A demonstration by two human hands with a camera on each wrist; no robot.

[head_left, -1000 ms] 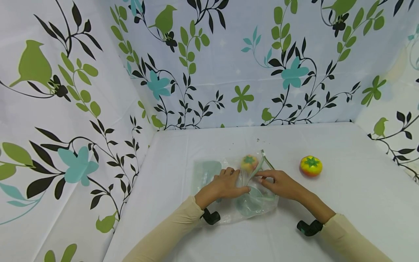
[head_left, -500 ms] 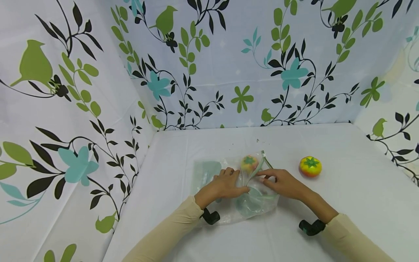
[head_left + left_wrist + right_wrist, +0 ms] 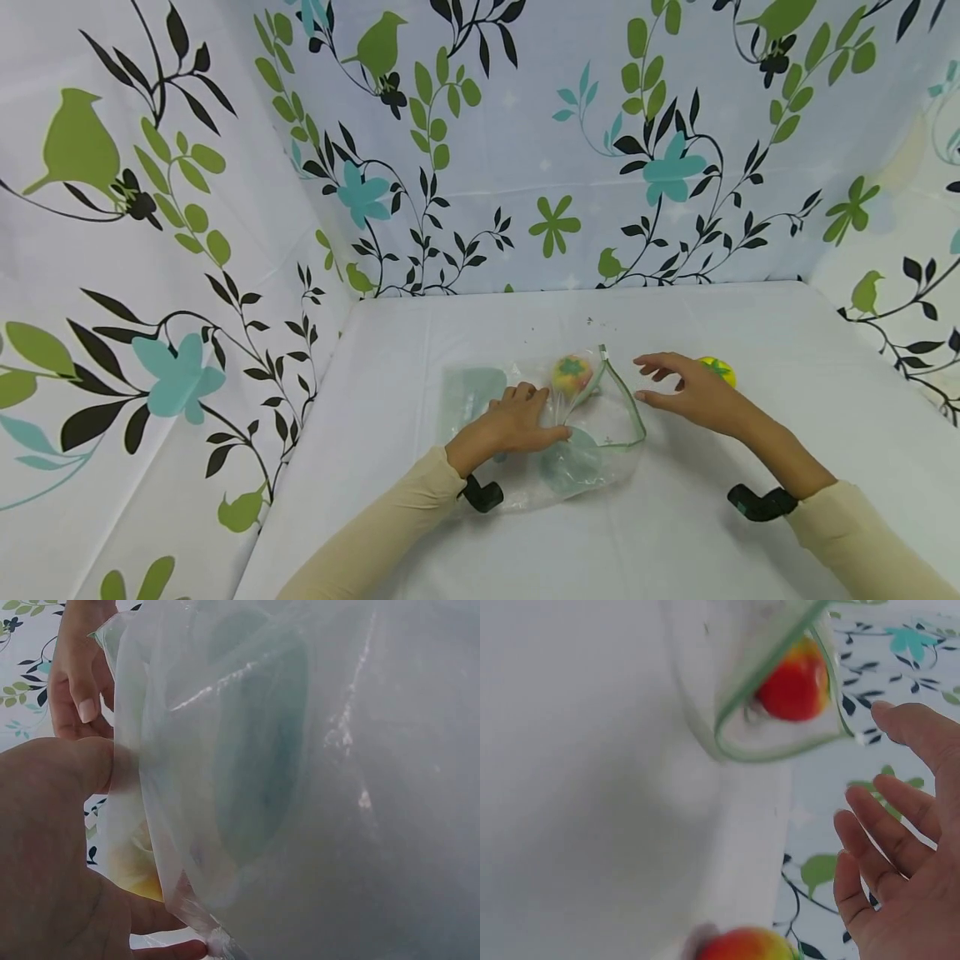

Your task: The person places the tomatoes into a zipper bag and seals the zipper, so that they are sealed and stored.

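Note:
A clear zip-lock bag (image 3: 525, 492) with green zip edging lies on the white table. Inside it, near its mouth, sits a red-and-yellow toy tomato (image 3: 572, 375) with a green leafy top. My left hand (image 3: 517, 423) rests on the bag with thumb and fingers spread; in the left wrist view, film covers the thumb's tip. The bag's mouth gapes toward the right. My right hand (image 3: 693, 392) is in the air right of the bag, fingers loosely bent and holding nothing. Behind it, partly hidden, a second toy tomato (image 3: 720, 369) lies on the table.
Pale green patches (image 3: 480, 390) show on the bag. Patterned cloth walls (image 3: 450, 167) with leaves and birds stand at the back and sides of the table (image 3: 420, 325). Each wrist carries a small black camera (image 3: 483, 497).
My right hand has let go of the bag's edge and moved right, in front of the loose toy tomato. The bag's mouth has spread wider. My left hand has stayed put.

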